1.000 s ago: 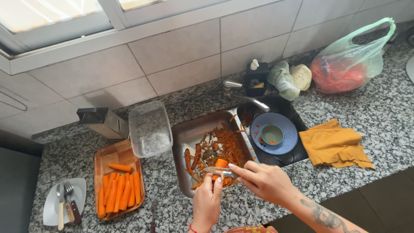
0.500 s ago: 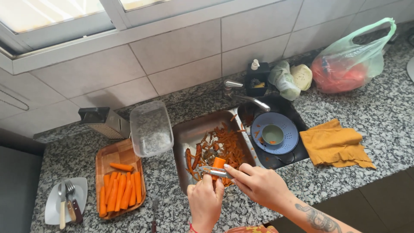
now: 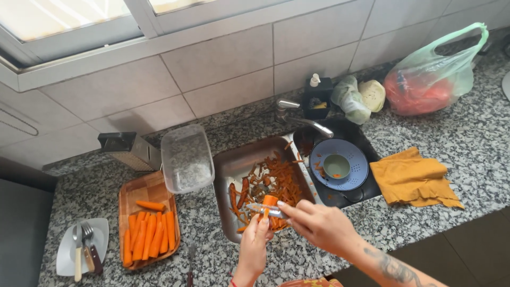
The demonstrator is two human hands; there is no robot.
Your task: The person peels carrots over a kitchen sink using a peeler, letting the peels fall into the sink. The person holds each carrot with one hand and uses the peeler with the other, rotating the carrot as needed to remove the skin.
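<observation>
2 hands low in the frame's centre, left hand (image 3: 254, 245) fingers closed around a carrot (image 3: 269, 201), right hand (image 3: 317, 225) fingers pinching a peeler (image 3: 264, 210) against it, above the peel-filled metal tray (image 3: 234, 165), peeled carrots on a wooden board (image 3: 143, 190) lower left, granite desk (image 3: 467, 143).

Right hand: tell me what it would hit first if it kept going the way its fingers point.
The right hand points left across the sink. Straight on, it meets the peeler it holds and the carrot in the left hand. Beyond those, probably the sink's left wall, though depth is unclear.
</observation>
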